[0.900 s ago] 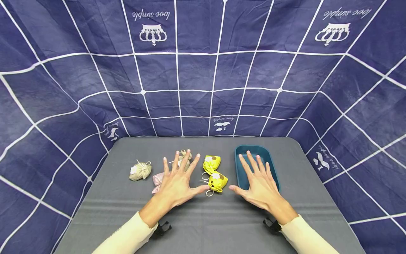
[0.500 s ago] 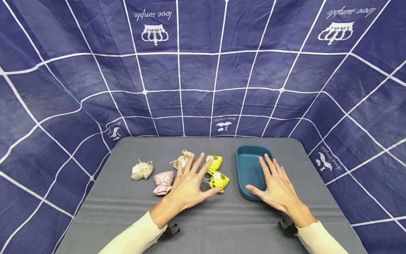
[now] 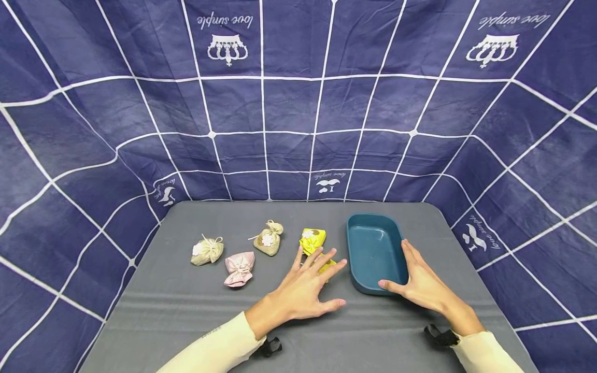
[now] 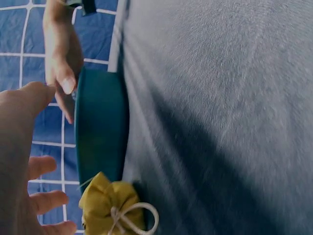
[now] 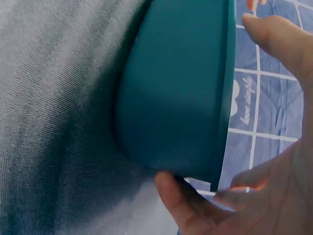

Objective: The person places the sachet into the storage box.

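My left hand [image 3: 300, 292] is spread over the nearer yellow drawstring pouch [image 3: 330, 262] and hides part of it. In the left wrist view that yellow pouch [image 4: 110, 203] shows its white cord loop, beside my fingers. Just behind it lies a second yellow pouch [image 3: 313, 239] with a white flower. My right hand [image 3: 426, 282] is at the near right corner of a teal tray [image 3: 368, 284], fingers along its right side, thumb over the near end. In the right wrist view the tray's wall [image 5: 171, 88] stands between thumb and fingers; firm contact cannot be told.
To the left on the grey table [image 3: 177, 321] lie a pink pouch [image 3: 240, 268], a beige pouch [image 3: 207, 250] and a brownish pouch [image 3: 268, 240] with a white flower. A blue curtain with white grid lines [image 3: 289, 114] surrounds the table's back and sides.
My left hand has moved right and nearer, from over the pink and brownish pouches to the yellow ones. My right hand has gone from above the tray to its right side.
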Available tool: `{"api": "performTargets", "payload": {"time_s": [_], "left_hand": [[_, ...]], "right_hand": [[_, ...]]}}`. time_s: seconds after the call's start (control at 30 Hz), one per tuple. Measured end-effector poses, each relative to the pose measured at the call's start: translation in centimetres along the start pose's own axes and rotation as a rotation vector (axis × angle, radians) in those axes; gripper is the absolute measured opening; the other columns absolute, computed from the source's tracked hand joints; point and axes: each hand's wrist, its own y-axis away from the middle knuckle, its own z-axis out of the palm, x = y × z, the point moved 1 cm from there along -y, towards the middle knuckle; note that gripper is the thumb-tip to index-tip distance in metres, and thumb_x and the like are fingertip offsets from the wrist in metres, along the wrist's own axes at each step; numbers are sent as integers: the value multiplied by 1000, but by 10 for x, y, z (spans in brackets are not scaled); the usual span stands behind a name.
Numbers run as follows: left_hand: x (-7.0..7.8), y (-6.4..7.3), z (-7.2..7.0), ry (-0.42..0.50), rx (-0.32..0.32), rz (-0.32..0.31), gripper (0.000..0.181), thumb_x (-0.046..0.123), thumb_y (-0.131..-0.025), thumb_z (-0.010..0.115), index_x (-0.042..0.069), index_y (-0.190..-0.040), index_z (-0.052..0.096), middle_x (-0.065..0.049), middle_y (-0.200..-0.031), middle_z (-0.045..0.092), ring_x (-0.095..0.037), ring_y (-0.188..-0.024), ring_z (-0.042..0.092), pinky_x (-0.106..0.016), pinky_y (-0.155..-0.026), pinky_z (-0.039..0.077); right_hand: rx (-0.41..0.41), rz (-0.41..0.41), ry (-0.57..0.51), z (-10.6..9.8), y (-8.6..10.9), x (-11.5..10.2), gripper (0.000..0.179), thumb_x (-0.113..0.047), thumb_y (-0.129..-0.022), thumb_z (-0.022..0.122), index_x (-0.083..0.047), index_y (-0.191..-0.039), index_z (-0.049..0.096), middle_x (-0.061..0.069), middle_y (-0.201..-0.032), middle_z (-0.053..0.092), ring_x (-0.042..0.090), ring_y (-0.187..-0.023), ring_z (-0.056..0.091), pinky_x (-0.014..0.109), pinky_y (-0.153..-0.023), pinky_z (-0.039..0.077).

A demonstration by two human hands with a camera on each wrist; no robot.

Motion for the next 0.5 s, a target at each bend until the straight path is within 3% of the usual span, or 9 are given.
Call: {"api": "performTargets", "payload": {"time_s": [0.23, 0.5], "left_hand": [[7, -8, 9, -46, -39, 38, 81, 79, -108, 62, 40, -178, 48, 0, -188, 45, -36, -176, 42, -80, -138, 29], [2, -1, 6, -65, -25, 34, 71, 76, -110, 62, 38, -170, 61, 0, -183, 53, -33, -174, 46, -79, -138, 30]], "right_hand": [[-41, 18, -31, 3, -3, 2, 141, -63, -89, 95, 18, -177, 19, 47, -181, 29, 68, -165, 39, 81, -129, 40], [-72, -61, -39, 4, -12, -2, 145, -62, -83, 100, 16, -177, 21, 45, -179, 36, 65, -164, 45, 80, -128, 43]]}}
